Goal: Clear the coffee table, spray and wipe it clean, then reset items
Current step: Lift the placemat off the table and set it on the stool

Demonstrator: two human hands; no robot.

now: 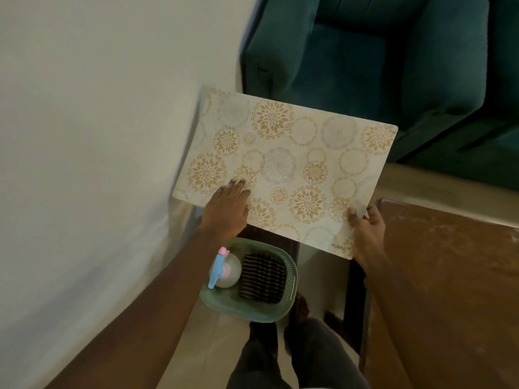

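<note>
Both hands are on the placemat (286, 167), a pale sheet printed with gold and grey floral circles, the word KUBER at its near right corner. The left hand (229, 209) lies flat on top, fingers (236, 186) spread and pressing near the mat's near left edge. The right hand (365, 228) pinches the near right edge, thumb on top and the other fingers curled round the rim, so it is clamped on the mat. The hands sit well apart, one toward each end of the near side.

The mat is tilted in the view, its far left corner close against the white wall (98, 136) and its far edge in front of the teal sofa (393, 57). Whether it lies on something or hangs in the air, I cannot tell; a dark surface shows just beneath its near edge.

Off to the right, the brown table (449, 276) top is bare, with pale smears near its far edge. Below the left forearm, a green basket (289, 279) stands on the floor (320, 265), just beside the table's left edge. Inside it lie a spray bottle (224, 269) with a blue and pink head, on the left, and a dark striped cloth (262, 277), folded, on the right. The person's legs (280, 360) stand near the basket.
</note>
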